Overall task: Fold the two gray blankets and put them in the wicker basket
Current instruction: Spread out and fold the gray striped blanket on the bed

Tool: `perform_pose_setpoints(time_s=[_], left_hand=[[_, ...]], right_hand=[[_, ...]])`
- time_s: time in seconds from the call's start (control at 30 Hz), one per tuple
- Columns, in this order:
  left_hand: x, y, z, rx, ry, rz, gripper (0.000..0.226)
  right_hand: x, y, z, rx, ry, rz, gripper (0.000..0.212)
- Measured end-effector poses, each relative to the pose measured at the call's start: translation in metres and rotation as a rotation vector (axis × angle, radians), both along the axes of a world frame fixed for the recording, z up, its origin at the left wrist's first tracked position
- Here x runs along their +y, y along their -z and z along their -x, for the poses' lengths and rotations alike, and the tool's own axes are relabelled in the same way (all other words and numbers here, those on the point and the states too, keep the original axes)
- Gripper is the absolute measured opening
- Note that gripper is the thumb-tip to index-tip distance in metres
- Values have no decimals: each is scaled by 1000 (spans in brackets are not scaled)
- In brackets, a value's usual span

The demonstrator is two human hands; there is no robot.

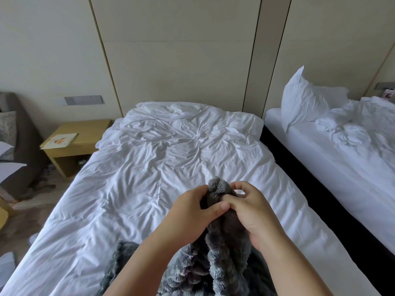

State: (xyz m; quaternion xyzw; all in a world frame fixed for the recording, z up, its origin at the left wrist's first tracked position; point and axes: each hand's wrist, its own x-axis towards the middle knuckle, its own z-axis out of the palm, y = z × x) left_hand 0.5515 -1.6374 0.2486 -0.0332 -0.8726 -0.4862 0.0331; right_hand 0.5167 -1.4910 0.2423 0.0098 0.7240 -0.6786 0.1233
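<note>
head view: gripping a bunched fold of the gray blanket [226, 238] with the left hand [192, 212], curling the fingers round the fluffy pile and pressing the thumb across its front. pinching the same fold with the right hand [250, 212] between thumb and forefinger, curling the other fingers loosely above. holding both hands close together, touching each other, above the near end of the white bed [149, 157]. letting the rest of the blanket hang down and heap on the bedding between the forearms. showing a wooden nightstand [79, 142] left of the bed.
</note>
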Motion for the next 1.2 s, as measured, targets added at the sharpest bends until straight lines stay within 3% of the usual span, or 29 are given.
perform_pose_setpoints(time_s=[0.1,0.27,0.33,0.53,0.63,0.83,0.9,1.03,1.13,1.2], left_hand=[[-1,-1,-1,23,67,118,16],[-10,-4,0,46,149,191,14],[-8,-6,0,68,80,51,13],[-6,-47,9,106,-89,-326,17],[-16,-87,15,187,-111,-432,31],[-52,-189,22,407,-173,-541,38],[-66,-218,31,494,-233,-476,35],[-99,-276,58,491,-453,-489,31],[-139,-328,55,499,-589,-555,30],[-159,-356,46,559,-620,-499,32]], right_hand=[[2,-3,1,12,-79,35,29],[10,-6,5,-5,-260,69,13],[12,-8,8,-3,-359,63,10],[7,-36,29,80,-608,-16,32],[-1,-63,40,144,-775,-134,22],[-34,-106,51,223,-1023,-510,38],[-45,-119,59,305,-954,-627,30],[-56,-185,89,413,-447,-606,8],[-49,-266,97,561,-164,-428,19],[-38,-308,88,719,-154,-325,29]])
